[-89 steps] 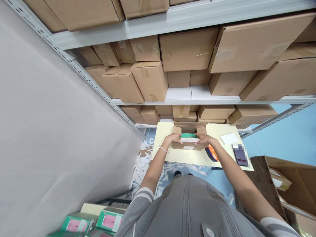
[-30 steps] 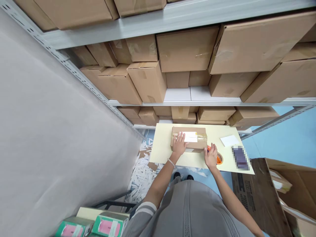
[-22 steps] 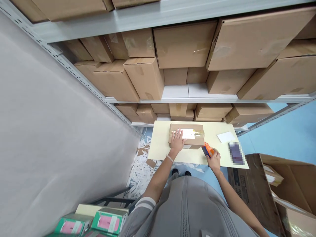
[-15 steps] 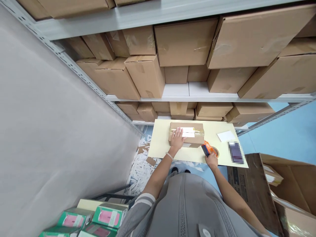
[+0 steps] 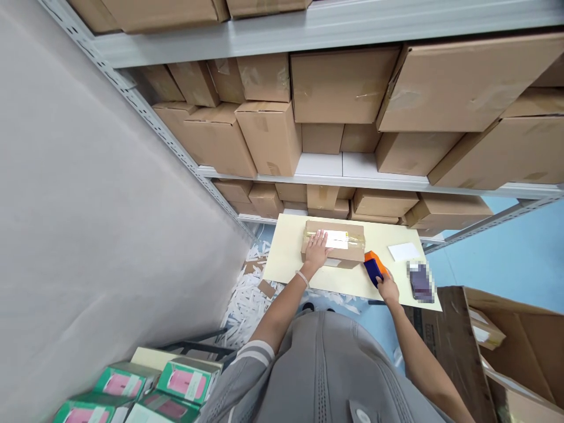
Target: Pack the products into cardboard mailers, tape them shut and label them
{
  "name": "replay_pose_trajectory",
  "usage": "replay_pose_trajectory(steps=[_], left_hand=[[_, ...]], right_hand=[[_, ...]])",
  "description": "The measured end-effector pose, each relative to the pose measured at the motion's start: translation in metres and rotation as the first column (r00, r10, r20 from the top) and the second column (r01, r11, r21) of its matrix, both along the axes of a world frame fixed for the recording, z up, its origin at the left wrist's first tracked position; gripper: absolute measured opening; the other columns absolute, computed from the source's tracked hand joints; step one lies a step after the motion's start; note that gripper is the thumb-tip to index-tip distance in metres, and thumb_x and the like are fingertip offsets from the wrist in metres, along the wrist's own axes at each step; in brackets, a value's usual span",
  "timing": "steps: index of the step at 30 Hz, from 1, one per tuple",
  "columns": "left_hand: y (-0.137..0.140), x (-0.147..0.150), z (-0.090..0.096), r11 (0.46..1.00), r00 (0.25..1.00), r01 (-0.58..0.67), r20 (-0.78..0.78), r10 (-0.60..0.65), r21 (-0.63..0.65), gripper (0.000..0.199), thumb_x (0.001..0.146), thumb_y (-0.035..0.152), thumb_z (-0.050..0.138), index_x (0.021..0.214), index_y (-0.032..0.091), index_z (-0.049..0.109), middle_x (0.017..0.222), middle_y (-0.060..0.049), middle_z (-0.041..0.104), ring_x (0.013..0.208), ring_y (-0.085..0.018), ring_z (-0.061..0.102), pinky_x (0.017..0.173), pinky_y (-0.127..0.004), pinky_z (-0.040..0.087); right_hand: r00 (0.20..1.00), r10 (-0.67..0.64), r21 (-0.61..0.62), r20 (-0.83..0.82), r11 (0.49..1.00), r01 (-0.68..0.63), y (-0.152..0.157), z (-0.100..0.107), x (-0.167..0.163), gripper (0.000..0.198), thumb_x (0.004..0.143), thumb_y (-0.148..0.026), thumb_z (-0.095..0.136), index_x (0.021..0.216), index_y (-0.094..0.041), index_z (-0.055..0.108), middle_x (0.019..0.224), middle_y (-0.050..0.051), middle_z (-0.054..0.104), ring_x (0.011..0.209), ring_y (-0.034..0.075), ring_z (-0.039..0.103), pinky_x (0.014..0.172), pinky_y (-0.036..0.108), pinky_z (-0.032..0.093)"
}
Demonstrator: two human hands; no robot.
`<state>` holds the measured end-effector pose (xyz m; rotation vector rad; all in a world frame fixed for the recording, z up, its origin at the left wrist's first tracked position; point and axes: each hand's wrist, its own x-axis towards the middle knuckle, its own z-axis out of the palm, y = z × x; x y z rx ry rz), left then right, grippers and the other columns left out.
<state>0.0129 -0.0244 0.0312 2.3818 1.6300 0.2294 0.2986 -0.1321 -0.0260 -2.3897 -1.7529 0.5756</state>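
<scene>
One cardboard carton on cream tabletop; left hand flat on top, gripping nothing. Right hand clamped round orange-and-blue tape dispenser, just beside carton's near right corner. Clear tape across top. Apparent step: steadying carton, dispenser at hand. Next move likely calls for firm grip, still carton.

Free tabletop lies left of the taped carton, whose top my left hand partly blocks. Right of the carton, the tape dispenser in my right hand obstructs passage; shelved boxes close off the far side.
</scene>
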Motion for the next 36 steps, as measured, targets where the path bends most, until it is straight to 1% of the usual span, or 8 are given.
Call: replay_pose_trajectory(steps=[3,5,13,20,23,26,29,36], left_hand=[[0.0,0.001,-0.002,0.999,1.0,-0.004,-0.03,0.005,0.034,0.062,0.101,0.04,0.026,0.156,0.012,0.024,0.163,-0.008,0.021,0.153,-0.021,0.012,0.126,-0.042,0.011],[-0.001,0.001,-0.004,0.999,0.999,-0.006,-0.039,0.008,0.054,0.061,0.101,0.039,0.025,0.156,0.012,0.025,0.163,-0.008,0.022,0.153,-0.021,0.013,0.126,-0.042,0.012],[-0.002,0.001,-0.005,0.998,0.999,-0.012,0.052,0.008,0.062,0.063,0.1,0.041,0.03,0.155,0.012,0.026,0.163,-0.01,0.023,0.152,-0.023,0.015,0.126,-0.043,0.011],[0.002,-0.001,-0.007,1.0,0.95,-0.006,0.314,0.003,0.007,0.061,0.098,0.038,0.038,0.152,0.012,0.034,0.161,-0.011,0.029,0.152,-0.022,0.019,0.126,-0.04,0.01],[0.009,-0.005,-0.006,0.997,0.862,0.016,0.507,0.022,-0.07,0.053,0.097,0.032,0.041,0.147,0.015,0.044,0.158,-0.009,0.036,0.15,-0.021,0.025,0.126,-0.038,0.013],[0.019,-0.01,-0.003,0.972,0.645,0.021,0.746,0.167,-0.236,0.042,0.094,0.033,0.048,0.132,0.02,0.06,0.149,-0.008,0.051,0.145,-0.022,0.036,0.124,-0.039,0.019],[0.034,-0.016,-0.001,0.924,0.457,0.004,0.823,0.338,-0.381,0.038,0.095,0.039,0.046,0.118,0.018,0.067,0.136,-0.012,0.062,0.135,-0.027,0.049,0.119,-0.045,0.03],[0.052,-0.028,0.0,0.861,0.288,0.078,0.838,0.464,-0.503,0.054,0.098,0.053,0.036,0.12,0.014,0.067,0.13,-0.015,0.066,0.122,-0.026,0.062,0.112,-0.044,0.041]], right_hand=[[0.985,-0.168,0.053,-0.043,0.984,0.171,-0.002,0.015,0.008,0.05,0.092,-0.033,0.038,0.134,-0.013,0.057,0.148,0.018,0.047,0.096,0.029,0.07,0.084,0.039,0.052],[0.983,-0.179,0.111,-0.049,0.977,0.183,-0.003,0.028,0.014,0.048,0.093,-0.034,0.037,0.13,-0.013,0.06,0.146,0.018,0.05,0.089,0.029,0.07,0.08,0.04,0.052],[0.998,-0.056,0.357,-0.027,0.932,0.062,0.011,0.091,0.015,0.045,0.095,-0.04,0.036,0.115,-0.012,0.065,0.103,0.02,0.071,0.08,0.032,0.068,0.073,0.041,0.049],[0.95,0.187,0.438,-0.252,0.897,-0.06,0.053,0.138,-0.032,0.046,0.093,-0.05,0.04,0.114,-0.018,0.066,0.099,0.013,0.074,0.086,0.031,0.068,0.077,0.038,0.051],[0.864,0.337,0.406,-0.375,0.897,-0.174,0.076,0.151,-0.053,0.043,0.092,-0.05,0.042,0.111,-0.019,0.066,0.102,0.011,0.074,0.09,0.029,0.067,0.083,0.039,0.05],[0.779,0.422,0.365,-0.464,0.892,-0.265,0.097,0.156,-0.067,0.042,0.09,-0.051,0.043,0.108,-0.02,0.066,0.106,0.01,0.073,0.095,0.028,0.066,0.089,0.04,0.049],[0.71,0.477,0.327,-0.518,0.877,-0.351,0.112,0.155,-0.07,0.044,0.089,-0.053,0.044,0.106,-0.02,0.067,0.106,0.009,0.072,0.097,0.028,0.065,0.091,0.041,0.049],[0.666,0.517,0.24,-0.537,0.851,-0.467,0.127,0.139,-0.064,0.044,0.087,-0.052,0.046,0.11,-0.021,0.067,0.113,0.009,0.071,0.104,0.031,0.063,0.098,0.046,0.046]])
